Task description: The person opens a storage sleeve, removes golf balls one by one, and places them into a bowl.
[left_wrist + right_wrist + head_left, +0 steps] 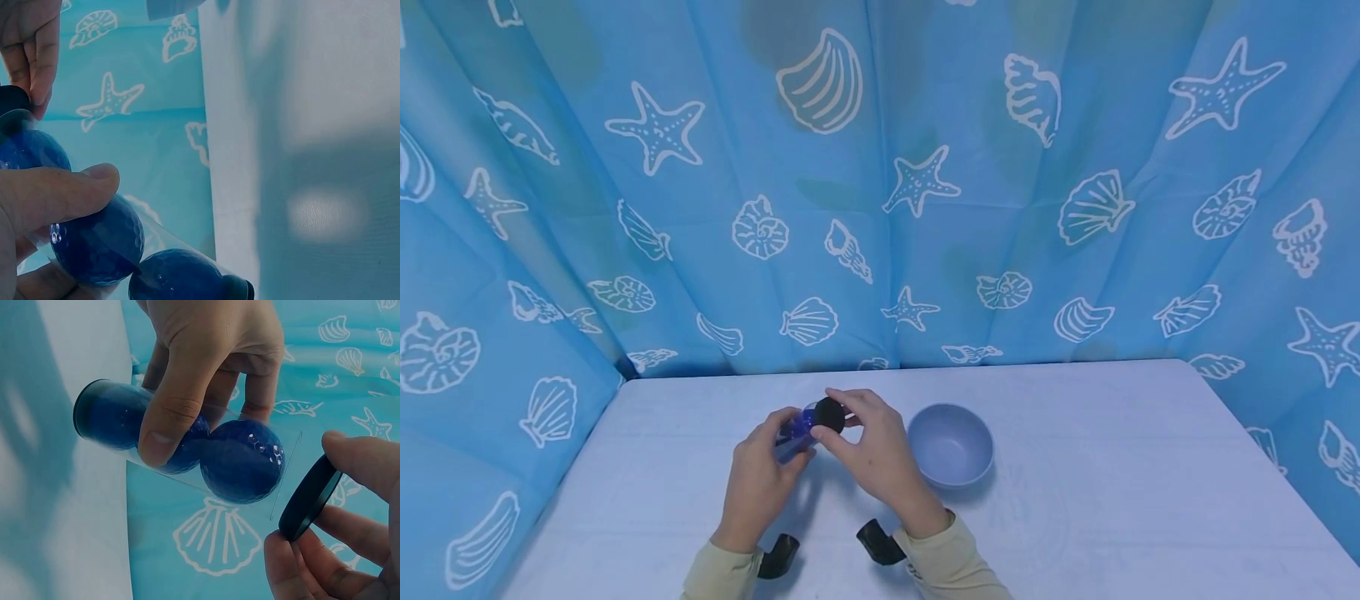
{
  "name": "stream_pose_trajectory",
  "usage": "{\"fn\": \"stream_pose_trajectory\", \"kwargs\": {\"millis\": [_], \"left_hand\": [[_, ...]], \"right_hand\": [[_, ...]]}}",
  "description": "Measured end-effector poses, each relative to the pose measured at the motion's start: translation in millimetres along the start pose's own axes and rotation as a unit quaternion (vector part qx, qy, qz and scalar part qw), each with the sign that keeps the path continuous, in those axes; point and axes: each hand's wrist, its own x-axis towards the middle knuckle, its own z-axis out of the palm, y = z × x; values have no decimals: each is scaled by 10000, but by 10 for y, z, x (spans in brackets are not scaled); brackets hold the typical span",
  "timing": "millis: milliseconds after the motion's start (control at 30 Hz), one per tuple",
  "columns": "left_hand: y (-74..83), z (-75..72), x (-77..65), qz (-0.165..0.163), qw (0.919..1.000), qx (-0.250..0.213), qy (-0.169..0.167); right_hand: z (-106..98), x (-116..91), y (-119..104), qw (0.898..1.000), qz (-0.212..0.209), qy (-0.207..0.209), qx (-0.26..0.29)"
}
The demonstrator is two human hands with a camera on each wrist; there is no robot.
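Observation:
My left hand (758,479) grips a clear plastic tube (792,447) above the table, its thumb across the side. Inside the tube are blue dimpled golf balls (242,461) in a row, and a dark cap (89,410) covers its far end in the right wrist view. Between thumb and fingers, my right hand (883,457) pinches a round black lid (310,497). The lid is tilted and slightly apart from the tube's uncovered end. In the left wrist view, the right hand's fingers (42,65) and the lid's edge show at the upper left.
A light blue bowl (951,447) stands on the white-covered table (1112,475), just right of my right hand. Behind the table hangs a blue curtain (880,250) with white shell and starfish prints. Black curved devices (880,542) sit at both wrists.

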Motion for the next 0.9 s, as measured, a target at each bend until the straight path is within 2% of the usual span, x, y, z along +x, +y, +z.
{"fn": "stream_pose_trajectory", "kwargs": {"millis": [500,900], "left_hand": [[-25,-22,12,41,9998,-21,174],[-24,-54,22,-49,10000,-37,65]], "right_hand": [[-10,-12,-27,9992,122,8,-381],[-2,-3,-6,9976,184,-24,-672]]}}
